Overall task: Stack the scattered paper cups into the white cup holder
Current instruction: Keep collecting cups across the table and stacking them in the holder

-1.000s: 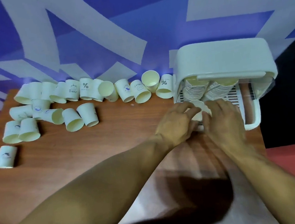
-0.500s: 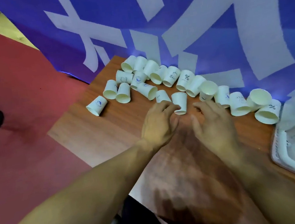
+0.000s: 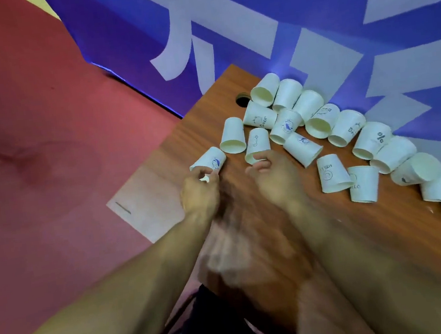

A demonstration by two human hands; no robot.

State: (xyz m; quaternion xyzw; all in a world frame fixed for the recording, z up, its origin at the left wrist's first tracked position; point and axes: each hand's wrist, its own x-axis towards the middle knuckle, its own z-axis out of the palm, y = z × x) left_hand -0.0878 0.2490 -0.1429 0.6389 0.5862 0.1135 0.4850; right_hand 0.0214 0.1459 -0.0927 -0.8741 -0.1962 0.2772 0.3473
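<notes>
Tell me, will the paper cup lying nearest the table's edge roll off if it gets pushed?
Probably it would roll in a curve, since the paper cup lies on its side and tapers. It looks light and thin, so it likely squashes if squeezed. The left hand pinching its rim should stop it for now.
</notes>
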